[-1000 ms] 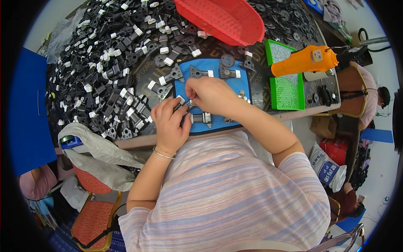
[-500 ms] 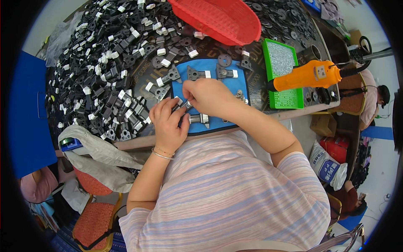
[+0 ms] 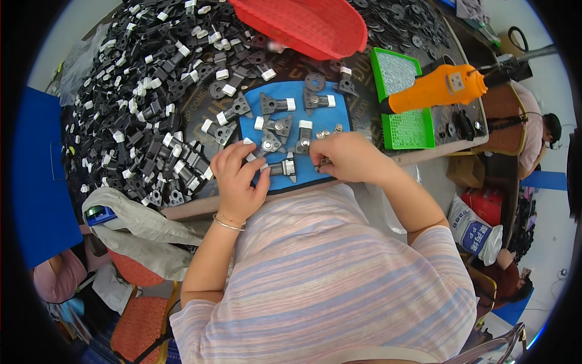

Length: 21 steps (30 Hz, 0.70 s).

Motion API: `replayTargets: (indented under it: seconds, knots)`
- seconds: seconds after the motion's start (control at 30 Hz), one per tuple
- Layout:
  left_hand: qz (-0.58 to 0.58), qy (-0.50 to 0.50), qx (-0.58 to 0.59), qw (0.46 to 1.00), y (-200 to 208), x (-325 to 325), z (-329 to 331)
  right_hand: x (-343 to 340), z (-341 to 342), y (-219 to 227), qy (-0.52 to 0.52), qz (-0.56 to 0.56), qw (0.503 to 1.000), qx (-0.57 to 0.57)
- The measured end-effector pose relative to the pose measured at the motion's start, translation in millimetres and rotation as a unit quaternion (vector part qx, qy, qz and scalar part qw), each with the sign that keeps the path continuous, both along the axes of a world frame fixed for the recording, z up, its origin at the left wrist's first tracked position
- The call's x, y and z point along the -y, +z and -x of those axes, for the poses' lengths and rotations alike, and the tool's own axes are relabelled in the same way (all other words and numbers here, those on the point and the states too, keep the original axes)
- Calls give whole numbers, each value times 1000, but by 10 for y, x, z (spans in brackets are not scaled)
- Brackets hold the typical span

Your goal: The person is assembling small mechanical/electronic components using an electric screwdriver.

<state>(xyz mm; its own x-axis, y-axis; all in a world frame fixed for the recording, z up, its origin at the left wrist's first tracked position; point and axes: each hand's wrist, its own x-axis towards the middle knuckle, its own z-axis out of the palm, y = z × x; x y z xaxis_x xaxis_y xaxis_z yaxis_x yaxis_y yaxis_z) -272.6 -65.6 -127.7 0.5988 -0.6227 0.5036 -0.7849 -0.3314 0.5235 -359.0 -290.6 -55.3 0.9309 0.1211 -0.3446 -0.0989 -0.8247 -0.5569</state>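
On a blue mat (image 3: 312, 177) lie several black brackets with white-capped ends, among them one bracket (image 3: 277, 105) at the back and one (image 3: 304, 137) in the middle. My left hand (image 3: 235, 179) is at the mat's left front, fingers curled over a white-capped bracket (image 3: 270, 144) with a round metal piece on it. Its thumb tip touches the end of another bracket (image 3: 283, 168) with a silvery body. My right hand (image 3: 351, 156) pinches at small metal fittings (image 3: 325, 162) by the mat's right front; its fingertips partly hide them. More metal fittings (image 3: 327, 131) stand just behind it.
A large heap of black, white-capped brackets (image 3: 151, 91) covers the table's left. A red basket (image 3: 309, 27) stands behind the mat. To the right, an orange electric screwdriver (image 3: 436, 90) hangs over a green tray (image 3: 412, 147). Black discs (image 3: 400, 27) are piled at the back.
My right hand has moved from the bracket beside my left hand, rightward and nearer to me, to the small metal fittings. My left hand stays nearly in place. The middle brackets now show.
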Motion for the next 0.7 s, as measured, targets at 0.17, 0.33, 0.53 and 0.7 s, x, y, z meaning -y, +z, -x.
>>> replayTargets:
  seconds: [0.17,0.33,0.53,0.7]
  knots:
    - [-1,-25,8,1000,60,4,11,-42,90,-79,19,38,998,46]
    - [-43,-38,-4,998,50,1,28,-58,145,-101,31,60,990,122]
    - [-72,-19,12,997,30,17,51,-40,182,-178,23,49,986,159]
    - [-65,-31,17,997,40,-5,48,-29,174,-181,-7,-2,988,155]
